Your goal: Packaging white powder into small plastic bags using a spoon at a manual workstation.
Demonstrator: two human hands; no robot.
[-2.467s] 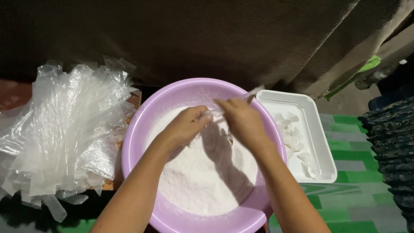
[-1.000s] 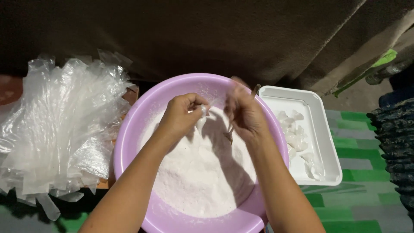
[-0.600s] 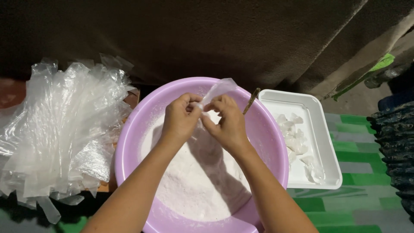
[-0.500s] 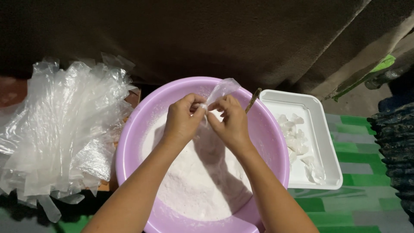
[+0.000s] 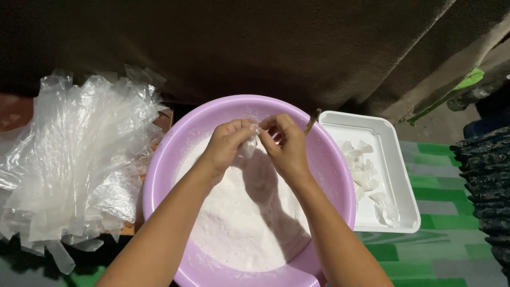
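bags (image 5: 74, 165): clear heap, left of basin
basin (image 5: 175, 159): purple, holds white powder (image 5: 244, 223)
tray (image 5: 401, 175): white, right of basin, filled packets inside
left hand (image 5: 226, 146): pinching pouch
right hand (image 5: 287, 146): pinching pouch, fingertips meeting left's
pouch (image 5: 248, 146): small, clear, between both hands, above powder

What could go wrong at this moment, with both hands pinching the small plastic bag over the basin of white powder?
The small bag is gripped only by fingertips of the left hand and right hand; it might slip into the white powder. If it opens, powder could spill past the purple basin onto the pile of clear bags. The right forearm might knock the stick leaning on the rim.
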